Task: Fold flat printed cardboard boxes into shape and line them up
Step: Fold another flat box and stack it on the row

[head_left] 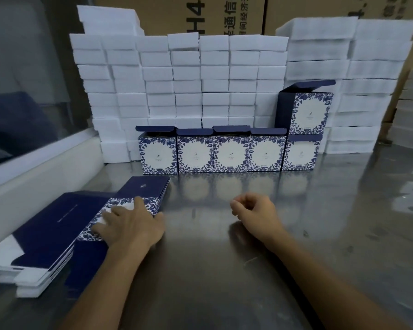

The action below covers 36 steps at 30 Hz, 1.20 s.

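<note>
Left hand (129,222) lay flat, fingers spread, on the flat box stack (86,217), hiding pt of its print. Right hand (253,210) hung loosely curled, empty, over the steel table (296,234). Folded boxes (229,153) sat lined up behind w/ one stacked on top; stack's near end was cut off.

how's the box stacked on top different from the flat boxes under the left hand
The stacked box is folded into a cube and stands upright on the end of the row, lid flap raised; the flat boxes lie unfolded in a pile on the steel table. Nothing touches the stacked box, while the left hand rests on the flat pile. Both carry the same navy panels and blue floral print around a white centre.
</note>
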{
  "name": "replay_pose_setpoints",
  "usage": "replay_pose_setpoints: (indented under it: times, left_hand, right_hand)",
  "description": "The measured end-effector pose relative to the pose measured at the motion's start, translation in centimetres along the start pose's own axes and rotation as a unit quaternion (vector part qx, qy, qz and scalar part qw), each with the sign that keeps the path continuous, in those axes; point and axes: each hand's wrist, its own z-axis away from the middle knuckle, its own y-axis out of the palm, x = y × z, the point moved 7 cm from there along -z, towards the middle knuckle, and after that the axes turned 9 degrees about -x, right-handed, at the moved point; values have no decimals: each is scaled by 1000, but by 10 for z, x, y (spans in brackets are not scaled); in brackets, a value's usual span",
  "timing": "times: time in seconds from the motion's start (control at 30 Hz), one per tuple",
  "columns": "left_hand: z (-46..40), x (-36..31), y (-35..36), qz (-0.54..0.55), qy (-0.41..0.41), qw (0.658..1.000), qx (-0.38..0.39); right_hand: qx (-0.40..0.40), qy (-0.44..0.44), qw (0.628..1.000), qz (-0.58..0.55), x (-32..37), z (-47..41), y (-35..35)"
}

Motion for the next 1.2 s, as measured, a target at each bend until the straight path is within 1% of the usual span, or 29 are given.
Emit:
replay_pose_setpoints:
  times: [0.1, 0.2, 0.4, 0.5, 0.57, 0.63, 0.73, 0.77, 0.87, 0.93, 1.0, 1.07, 1.13, 1.2]
  left_hand:
    - [-4, 1, -10, -17, 26, 999, -42]
    - [-5, -2, -15, 6, 47, 996, -71]
    - [-6, -2, -24, 28, 46, 991, -124]
    - [-4, -2, -22, 22, 51, 991, -123]
    - [1, -6, -24, 11, 63, 986, -155]
    - [9, -12, -32, 6, 85, 971, -223]
    - [22, -20, -52, 28, 116, 937, -328]
    - [28, -24, -57, 39, 129, 926, -352]
    - [49, -44, -63, 62, 194, 896, -395]
    - [63, -61, -63, 70, 250, 872, -416]
    - [75, -78, -58, 79, 318, 854, -405]
    - [82, -93, -48, 97, 385, 843, -362]
    - [84, -101, -38, 128, 423, 841, -312]
    - [80, -101, -31, 173, 434, 845, -260]
  right_hand:
    - [-1, 4, 1000, 3, 0, 1, 0]
    - [-3, 3, 1000, 0, 1, 2, -1]
    - [3, 5, 1000, -4, 0, 2, 0]
    - [5, 3, 1000, -4, -1, 2, 0]
    - [5, 2, 1000, -1, -1, 1, 0]
    - [7, -1, 1000, -1, 0, 1, 0]
    - [9, -12, 1000, -20, 6, 4, 0]
    - [9, -17, 999, -34, 9, 5, 0]
    - [26, -23, 991, -127, 22, 9, 1]
    - [82, 29, 973, -215, 30, 14, 8]
    - [161, 94, 944, -274, 38, 21, 20]
    - [218, 115, 925, -288, 46, 31, 30]
    - [218, 129, 917, -310, 47, 35, 34]
    - [181, 140, 923, -310, 43, 34, 33]
